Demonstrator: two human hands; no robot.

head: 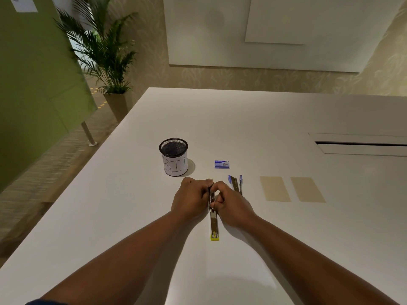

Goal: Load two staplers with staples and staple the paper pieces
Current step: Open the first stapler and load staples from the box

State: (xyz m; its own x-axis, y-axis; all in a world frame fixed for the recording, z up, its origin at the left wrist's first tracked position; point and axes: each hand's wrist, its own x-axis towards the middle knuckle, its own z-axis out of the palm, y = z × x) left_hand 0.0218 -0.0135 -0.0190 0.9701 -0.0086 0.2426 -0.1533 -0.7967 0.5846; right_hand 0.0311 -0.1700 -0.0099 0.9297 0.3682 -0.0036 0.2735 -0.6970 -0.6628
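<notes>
A yellow stapler lies opened out flat on the white table, its metal channel running toward the person, with the yellow end nearest them. Both hands meet over its far half. The left hand curls against the left side of the stapler, fingers bent inward at the top end. The right hand presses in from the other side, its fingertips pinched together right at the metal channel — whether a strip of staples sits between them is too small to tell. Both hands are closed on the stapler, touching it and nearly touching each other.

Just beside the right hand, further from the person, lies a second stapler with blue ends, also opened out, untouched. Beyond that, near the middle of the table, sits a small blue staple box. To the right of the blue stapler, well apart from the hands, two tan paper pieces lie flat side by side — close together but not overlapping.

To the left of the staple box stands a black mesh cup wrapped in white paper lettered "BIN". A slot with a flap is cut into the table at the far right. Off the table's far left corner stands a potted palm, next to a green panel.
</notes>
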